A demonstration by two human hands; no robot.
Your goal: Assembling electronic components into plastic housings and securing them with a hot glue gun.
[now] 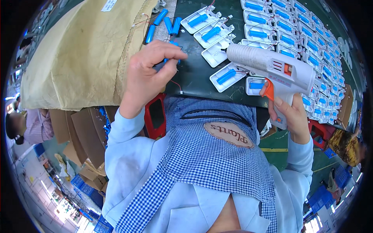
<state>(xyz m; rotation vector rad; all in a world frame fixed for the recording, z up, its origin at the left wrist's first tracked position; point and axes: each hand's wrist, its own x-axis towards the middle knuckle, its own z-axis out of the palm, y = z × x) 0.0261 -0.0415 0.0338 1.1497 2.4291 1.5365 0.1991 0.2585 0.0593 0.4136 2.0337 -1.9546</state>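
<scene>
My left hand (149, 72) is closed in a pinch above the table's near left part. Bits of a blue battery cell (166, 60) show between and behind its fingers, which hide most of it. A thin red wire with a small white plug (181, 92) hangs below that hand. In my right hand (297, 116) is a white hot glue gun (272, 64), gripped by its handle with fingers at the orange trigger (269, 89). Its barrel points left, over white plastic housings. Just below the barrel lies a housing with a blue cell (227, 77); an empty-looking housing (215, 53) sits left of the nozzle.
Many white housings with blue cells (287, 40) stand in rows at the right. Several loose wired cells (160, 17) lie at the far left, beside a large tan paper sheet (74, 58). Red stools (155, 116), cardboard boxes (89, 132) and other people (37, 126) surround the dark table (194, 87).
</scene>
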